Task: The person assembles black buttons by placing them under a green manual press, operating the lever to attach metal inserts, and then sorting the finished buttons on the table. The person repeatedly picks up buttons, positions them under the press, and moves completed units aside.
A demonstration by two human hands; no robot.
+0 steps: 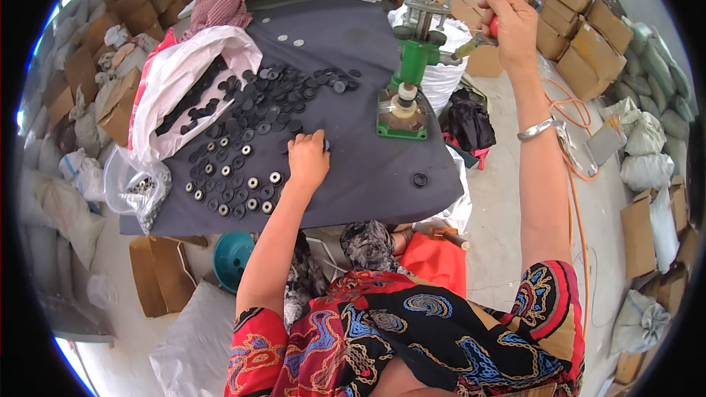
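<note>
My right hand (512, 26) is raised at the upper right, fingers wrapped round the red knob (493, 26) of a press lever. That lever belongs to a green hand press (413, 65) at the table's right side. Between its ram and base stands a pale, round die (404, 103). Over the dark cloth, my left hand (309, 160) has its fingers bent and closed on a black disc (326, 145), only partly visible. Several loose black discs (276, 92) lie beyond it. Black discs with metal centres (253, 183) are grouped to its left.
A white sack (239, 43) spills discs onto the dark-covered table (368, 184). A clear bag of small metal parts (140, 187) hangs at the left edge. One black ring (420, 180) lies near the right corner. Below stand a teal basin (234, 251) and a cardboard box (158, 276).
</note>
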